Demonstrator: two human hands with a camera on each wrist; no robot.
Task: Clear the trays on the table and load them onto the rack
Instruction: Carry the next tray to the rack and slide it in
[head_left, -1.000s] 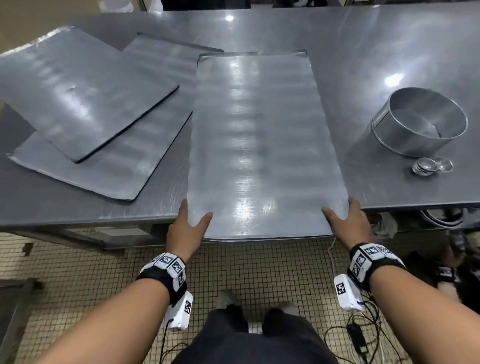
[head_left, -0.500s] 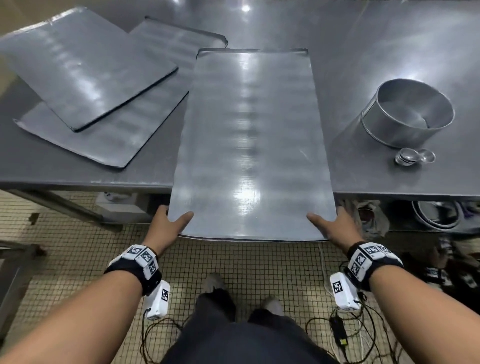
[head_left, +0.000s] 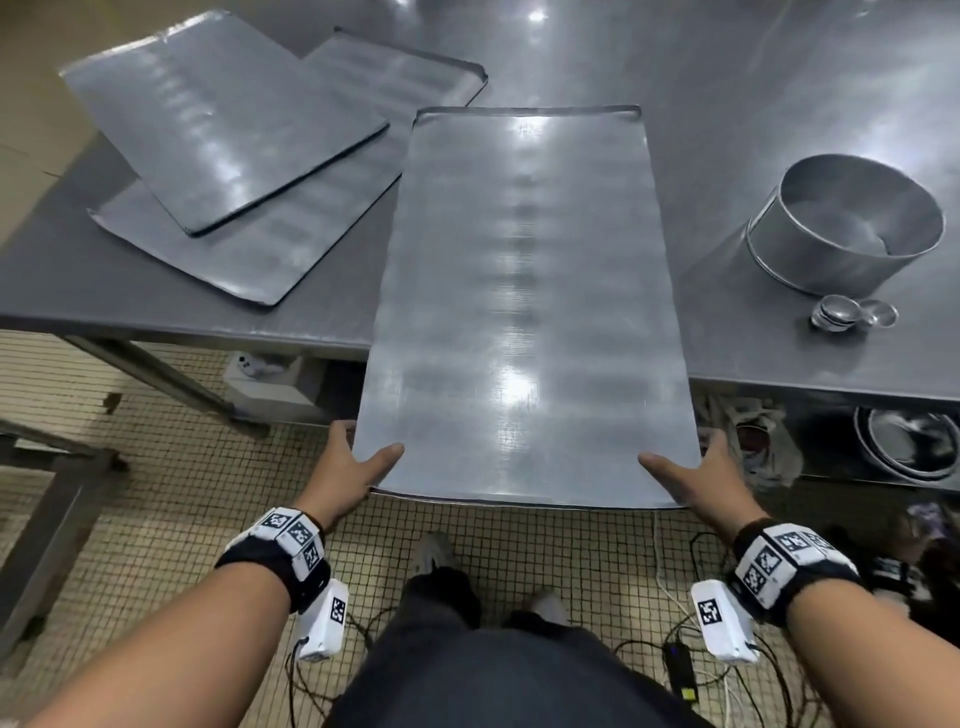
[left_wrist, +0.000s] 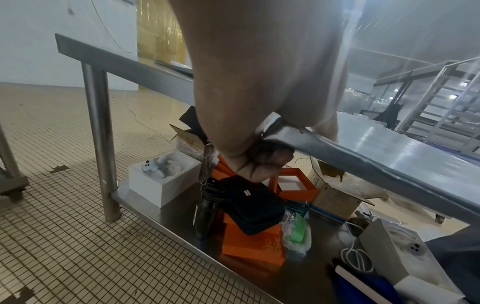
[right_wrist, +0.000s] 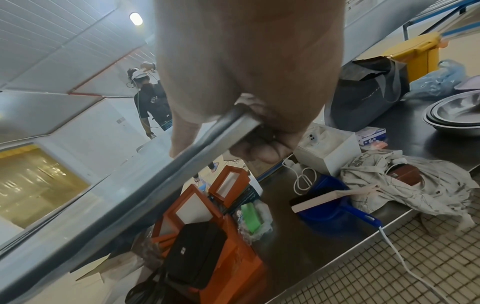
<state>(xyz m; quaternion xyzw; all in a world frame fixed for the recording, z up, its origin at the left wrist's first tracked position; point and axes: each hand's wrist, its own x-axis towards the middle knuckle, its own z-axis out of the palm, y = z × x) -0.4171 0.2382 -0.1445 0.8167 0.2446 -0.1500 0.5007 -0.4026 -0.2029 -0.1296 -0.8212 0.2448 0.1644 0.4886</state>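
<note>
Flat rectangular steel tray (head_left: 524, 312), left hand (head_left: 345, 470), right hand (head_left: 698, 480) gripping near corners

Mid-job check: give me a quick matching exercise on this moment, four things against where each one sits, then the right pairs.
Things:
1. held tray
2. top tray of the overlapping pair
3. round pan
4. small cups

Places:
A. lying tilted across another tray at the table's far left
B. just in front of the round pan
C. half off the table's near edge, gripped by left hand and right hand
D. on the table, right of the held tray

Pairs: 1-C, 2-A, 3-D, 4-B
</note>
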